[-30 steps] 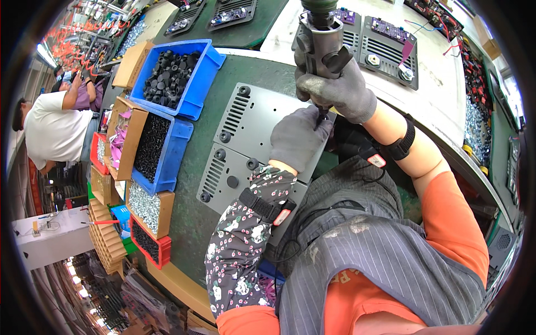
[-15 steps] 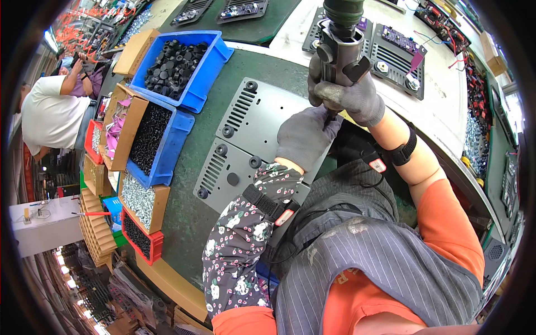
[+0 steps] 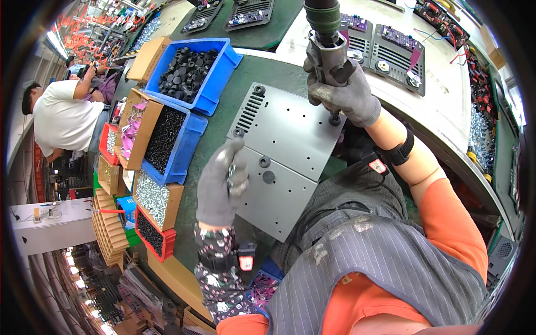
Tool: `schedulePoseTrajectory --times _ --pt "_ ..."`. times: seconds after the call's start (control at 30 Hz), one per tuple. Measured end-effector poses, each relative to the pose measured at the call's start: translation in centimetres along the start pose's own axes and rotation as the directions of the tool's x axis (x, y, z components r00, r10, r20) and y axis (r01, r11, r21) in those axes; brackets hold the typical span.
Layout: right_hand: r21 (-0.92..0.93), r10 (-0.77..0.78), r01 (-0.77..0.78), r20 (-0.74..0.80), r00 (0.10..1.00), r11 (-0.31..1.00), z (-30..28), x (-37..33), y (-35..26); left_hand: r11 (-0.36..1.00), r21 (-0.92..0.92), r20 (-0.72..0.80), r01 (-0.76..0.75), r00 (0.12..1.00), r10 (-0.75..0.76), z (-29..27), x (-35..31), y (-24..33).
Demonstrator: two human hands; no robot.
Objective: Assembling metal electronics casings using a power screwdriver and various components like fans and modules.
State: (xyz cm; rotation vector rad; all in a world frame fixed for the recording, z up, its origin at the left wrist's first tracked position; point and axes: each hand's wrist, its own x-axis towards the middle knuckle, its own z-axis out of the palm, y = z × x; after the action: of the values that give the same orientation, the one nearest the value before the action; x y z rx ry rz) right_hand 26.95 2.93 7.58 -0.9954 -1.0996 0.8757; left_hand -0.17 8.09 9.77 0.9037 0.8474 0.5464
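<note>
One gloved right hand [image 3: 350, 97] I watch is wrapped around the driver [image 3: 326, 54], far right. The left hand [image 3: 218, 190] half-curls at the plate's [image 3: 287, 131] left edge; I can't tell if it holds anything.

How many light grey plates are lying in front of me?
2. The upper plate has the driver in your right hand over its right end; the lower plate lies next to it, nearer you, partly hidden by your left hand. Any underneath would be hidden.

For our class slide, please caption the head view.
The gloved right hand holds a driver at a black foot on grey plates, the left hand over their left edge.
</note>
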Motion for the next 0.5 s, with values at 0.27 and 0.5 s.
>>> schedulePoseTrajectory --times 0.27,0.5 --pt "0.081 -0.034 0.037 -0.034 0.999 0.996 1.1 -0.6 0.7 0.987 -0.057 -0.247 -0.152 0.96 0.134 -1.9 -4.6 -4.7" --pt "0.526 -0.207 0.23 -0.102 0.973 0.819 4.9 -2.7 -3.2 0.913 -0.376 -0.092 -0.158 0.987 0.133 -1.0 -4.5 -6.8"
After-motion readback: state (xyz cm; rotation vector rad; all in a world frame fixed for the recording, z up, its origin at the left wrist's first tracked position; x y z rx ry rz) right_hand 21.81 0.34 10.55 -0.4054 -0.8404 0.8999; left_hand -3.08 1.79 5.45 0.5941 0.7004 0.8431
